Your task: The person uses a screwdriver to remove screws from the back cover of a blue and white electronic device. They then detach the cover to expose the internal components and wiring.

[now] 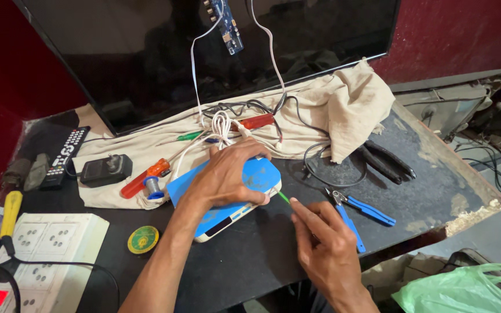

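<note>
On the dark, scuffed worktable (pixel 250 255), the flat blue-and-white plastic box with rounded corners (pixel 227 200) lies at the middle, pressed down by the left hand (pixel 227 177), whose fingers spread wide over its top. The right hand (pixel 326 249) is closed in a narrow pinch on a thin green-tipped tool (pixel 283 197) whose point meets the box's right corner. The box looks fully shut, so I judge the work at its edge barely begun (no gap shows in the seam). Room is tight behind: a crumpled beige cloth (pixel 343 104) with a tangle of white and black cables (pixel 221 124) lies just past the box, below a large black flat screen (pixel 204 58). Blue-handled pliers (pixel 358 208) lie just beside the right hand. Nearer the body the table shows bare; its chipped right edge (pixel 471 214) is well apart.
</note>
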